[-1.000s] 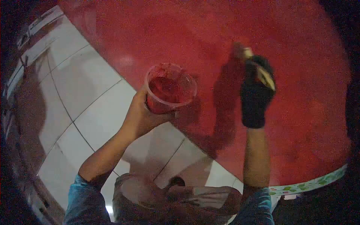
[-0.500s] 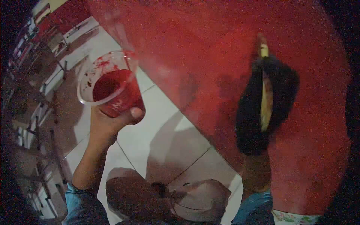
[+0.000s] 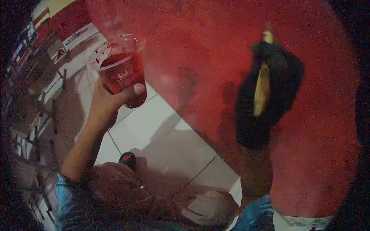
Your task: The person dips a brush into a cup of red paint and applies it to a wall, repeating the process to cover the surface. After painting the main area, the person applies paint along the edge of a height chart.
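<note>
My bare left hand point(image 3: 106, 98) is wrapped round a clear plastic cup point(image 3: 129, 79), thumb across its front. Dark red paint point(image 3: 118, 58) fills the lower part of the cup, and red smears mark the inside above it. On my right hand point(image 3: 283, 79) is a black glove. It is closed round a paintbrush point(image 3: 262, 92), whose pale wooden handle shows between the fingers. The brush's narrow tip points up and looks blurred in front of the red wall point(image 3: 192, 42). Whether the tip touches the wall I cannot tell.
White floor tiles point(image 3: 154, 119) meet the red wall along a diagonal edge. A dark shoe point(image 3: 127, 159) and my legs show below. Desks or chairs with dark legs point(image 3: 54, 88) line the left side. A strip of floral cloth point(image 3: 310, 221) lies at the lower right.
My left hand has risen with the cup and shifted slightly right. My right hand has moved a little up and left with the paintbrush. A shoe has come into view below.
</note>
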`<action>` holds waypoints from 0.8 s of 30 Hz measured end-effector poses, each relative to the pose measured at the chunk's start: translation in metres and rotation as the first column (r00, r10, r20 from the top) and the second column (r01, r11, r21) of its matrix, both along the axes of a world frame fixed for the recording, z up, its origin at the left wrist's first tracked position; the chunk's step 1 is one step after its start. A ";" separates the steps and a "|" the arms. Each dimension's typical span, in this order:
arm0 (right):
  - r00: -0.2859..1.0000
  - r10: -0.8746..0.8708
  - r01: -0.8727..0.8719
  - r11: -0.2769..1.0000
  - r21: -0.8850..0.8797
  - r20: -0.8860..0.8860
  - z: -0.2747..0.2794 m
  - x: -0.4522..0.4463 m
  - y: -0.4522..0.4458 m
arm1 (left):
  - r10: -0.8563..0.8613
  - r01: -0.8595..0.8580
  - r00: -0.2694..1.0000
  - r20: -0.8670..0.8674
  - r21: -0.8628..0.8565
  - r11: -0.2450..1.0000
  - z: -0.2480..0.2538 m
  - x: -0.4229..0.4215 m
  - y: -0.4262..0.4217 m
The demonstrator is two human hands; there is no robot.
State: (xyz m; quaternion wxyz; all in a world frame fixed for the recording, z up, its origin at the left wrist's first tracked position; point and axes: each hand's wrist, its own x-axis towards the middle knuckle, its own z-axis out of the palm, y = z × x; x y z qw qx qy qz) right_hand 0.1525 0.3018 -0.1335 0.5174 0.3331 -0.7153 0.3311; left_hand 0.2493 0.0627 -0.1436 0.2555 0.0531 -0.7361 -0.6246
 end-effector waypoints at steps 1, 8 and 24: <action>0.998 -0.050 0.051 0.999 0.018 -0.027 -0.003 0.000 -0.005 | -0.039 0.039 0.999 -0.003 0.022 0.999 0.000 -0.003 -0.005; 0.948 0.203 -0.228 0.970 0.081 0.246 -0.054 -0.015 -0.064 | -0.279 0.277 0.960 -0.028 -0.065 0.959 -0.043 -0.045 -0.064; 0.584 -0.784 0.801 0.515 0.305 -0.209 0.046 0.021 -0.011 | -0.834 0.840 0.543 -0.100 0.068 0.538 -0.117 -0.119 -0.090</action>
